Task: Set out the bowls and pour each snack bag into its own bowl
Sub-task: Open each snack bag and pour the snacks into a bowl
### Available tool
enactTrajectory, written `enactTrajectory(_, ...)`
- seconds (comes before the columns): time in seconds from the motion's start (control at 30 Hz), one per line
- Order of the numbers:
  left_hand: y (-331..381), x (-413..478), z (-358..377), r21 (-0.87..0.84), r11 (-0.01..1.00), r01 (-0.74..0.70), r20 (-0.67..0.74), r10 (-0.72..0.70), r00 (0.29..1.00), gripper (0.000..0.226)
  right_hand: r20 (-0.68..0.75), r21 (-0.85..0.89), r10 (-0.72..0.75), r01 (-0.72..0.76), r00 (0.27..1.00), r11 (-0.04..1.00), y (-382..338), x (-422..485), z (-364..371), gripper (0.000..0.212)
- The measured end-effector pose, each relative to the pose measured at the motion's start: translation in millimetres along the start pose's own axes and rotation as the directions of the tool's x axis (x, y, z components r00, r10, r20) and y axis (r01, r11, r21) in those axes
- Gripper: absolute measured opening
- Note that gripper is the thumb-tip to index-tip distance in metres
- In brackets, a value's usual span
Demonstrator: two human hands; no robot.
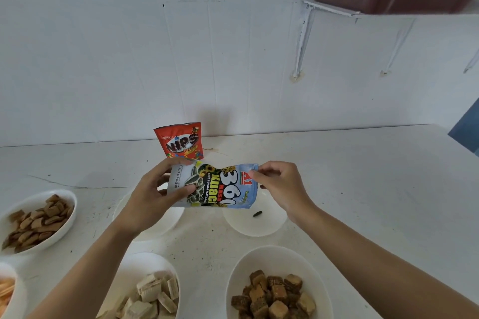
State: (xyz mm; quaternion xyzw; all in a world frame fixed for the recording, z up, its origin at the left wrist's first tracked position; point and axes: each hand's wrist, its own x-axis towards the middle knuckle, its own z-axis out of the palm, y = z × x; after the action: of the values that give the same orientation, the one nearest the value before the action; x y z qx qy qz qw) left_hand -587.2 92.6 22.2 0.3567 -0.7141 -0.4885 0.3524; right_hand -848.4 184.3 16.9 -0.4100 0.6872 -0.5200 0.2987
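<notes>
Fingers (181,190) of both hands pinch the sunflower seed bag (215,185) sideways above two white bowls (255,225).

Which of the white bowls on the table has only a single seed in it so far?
The far right bowl, below the right hand and the sunflower seed bag. One dark seed lies in it; the near bowls hold heaps of snacks.

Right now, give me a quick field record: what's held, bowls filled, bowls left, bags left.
held: sunflower seed bag, sideways, left hand and right hand gripping opposite ends
under bag: white bowl holding one dark seed
empty: bowl under the left hand
filled: four bowls of snacks
unpoured: Nips bag, standing behind
</notes>
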Motion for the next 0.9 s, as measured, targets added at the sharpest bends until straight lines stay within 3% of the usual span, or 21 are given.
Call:
enactTrajectory(0.27,8.3,0.8,5.6,-0.004,0.998,-0.062,-0.104,0.061,0.993,0.041,-0.022,0.080,0.073,-0.071,0.997,0.994,6.1,-0.2,1.3,0.015)
enactTrajectory(0.9,13.6,16.7,-3.7,0.113,0.990,-0.082,-0.007,0.083,0.997,0.039,0.029,0.121,0.146,-0.149,0.989,0.981,7.6,-0.9,-1.1,0.017)
